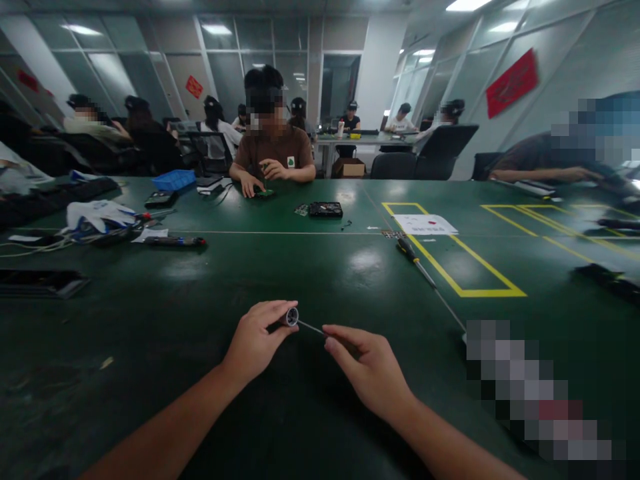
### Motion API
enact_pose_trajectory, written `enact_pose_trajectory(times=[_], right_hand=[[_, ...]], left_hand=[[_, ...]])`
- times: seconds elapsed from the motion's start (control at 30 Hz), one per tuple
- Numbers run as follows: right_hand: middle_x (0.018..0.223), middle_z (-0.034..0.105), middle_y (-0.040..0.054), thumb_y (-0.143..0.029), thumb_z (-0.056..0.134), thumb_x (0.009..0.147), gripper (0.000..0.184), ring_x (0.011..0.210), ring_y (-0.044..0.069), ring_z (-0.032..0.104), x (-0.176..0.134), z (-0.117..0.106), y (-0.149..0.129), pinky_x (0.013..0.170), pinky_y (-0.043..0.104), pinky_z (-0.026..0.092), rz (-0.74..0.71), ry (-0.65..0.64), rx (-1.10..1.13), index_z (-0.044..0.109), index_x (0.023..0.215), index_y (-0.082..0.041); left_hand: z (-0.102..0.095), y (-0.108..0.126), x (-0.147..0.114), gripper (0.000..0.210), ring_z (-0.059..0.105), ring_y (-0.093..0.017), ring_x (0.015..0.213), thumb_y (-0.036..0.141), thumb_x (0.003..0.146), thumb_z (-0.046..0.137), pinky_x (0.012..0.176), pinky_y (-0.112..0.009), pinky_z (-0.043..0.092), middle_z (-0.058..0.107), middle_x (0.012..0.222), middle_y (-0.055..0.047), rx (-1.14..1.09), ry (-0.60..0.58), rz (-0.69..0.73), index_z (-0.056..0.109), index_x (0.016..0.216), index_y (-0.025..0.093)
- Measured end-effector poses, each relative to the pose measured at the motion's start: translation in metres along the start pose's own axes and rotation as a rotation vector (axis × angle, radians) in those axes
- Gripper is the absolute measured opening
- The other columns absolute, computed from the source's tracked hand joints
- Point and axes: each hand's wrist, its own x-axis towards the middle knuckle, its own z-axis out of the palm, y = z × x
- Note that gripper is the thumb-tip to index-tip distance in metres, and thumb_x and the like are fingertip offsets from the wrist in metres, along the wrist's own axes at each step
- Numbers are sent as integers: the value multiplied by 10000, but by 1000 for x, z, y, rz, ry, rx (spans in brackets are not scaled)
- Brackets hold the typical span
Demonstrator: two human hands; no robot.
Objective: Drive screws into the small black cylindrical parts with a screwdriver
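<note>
Between the thumb and fingers of my left hand (257, 337) is a small cylinder (292, 317) with a round metal rim, its end turned toward me. What sits inside the rim is too small to make out. My right hand (367, 367) pinches a thin metal rod (311, 327), perhaps a screwdriver shaft. The rod's far tip meets the edge of the cylinder; its rear end is hidden in my fingers. Both hands are over the green tabletop (300, 413), near its front.
A black-and-yellow screwdriver (417, 260) lies ahead on the right, near a white paper (425, 225). Farther off are a black device (325, 209), a blue tray (173, 180) and white gloves (100, 217). Across the table a person (274, 147) handles a green board.
</note>
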Motion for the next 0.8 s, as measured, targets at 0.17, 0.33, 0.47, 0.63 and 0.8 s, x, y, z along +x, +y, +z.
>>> enact_pose_trajectory(times=[0.17, 0.33, 0.47, 0.63, 0.8], right_hand=[[802, 717, 23, -394, 547, 999, 371, 716, 194, 664, 3, 1, 1, 652, 314, 496, 106, -58, -15, 732, 1263, -212], [756, 632, 3, -403, 522, 1012, 371, 680, 166, 588, 3, 7, 6, 624, 292, 451, 155, -124, 77, 716, 1262, -209], [794, 621, 4, -361, 535, 1007, 326, 697, 150, 570, 4, 14, 7, 658, 284, 463, 161, -158, 272, 711, 1236, -210], [779, 618, 3, -336, 599, 971, 279, 686, 134, 554, 5, 19, 5, 669, 278, 456, 151, -124, 426, 741, 1160, -188], [805, 671, 23, -360, 706, 895, 282, 693, 135, 582, 3, 15, 0, 679, 291, 473, 137, -81, 569, 769, 1089, -165]], left_hand=[[0, 1, 7, 408, 679, -244, 1168, 176, 878, 740, 1148, -576, 412, 743, 1239, -19, 50, -36, 97, 710, 1251, 337], [-2, 0, 7, 399, 695, -241, 1141, 157, 894, 715, 1146, -609, 392, 741, 1248, -25, 75, -10, 120, 708, 1248, 339], [-6, -1, 4, 403, 702, -238, 1138, 158, 882, 732, 1134, -583, 416, 749, 1235, -25, 52, 46, 130, 710, 1241, 339], [-7, 1, 1, 358, 705, -242, 1143, 194, 873, 753, 1126, -547, 446, 757, 1221, -36, -13, 93, 123, 729, 1212, 308], [-10, 4, 0, 366, 689, -241, 1167, 203, 869, 756, 1123, -525, 463, 756, 1219, -49, -13, 88, 102, 728, 1225, 285]])
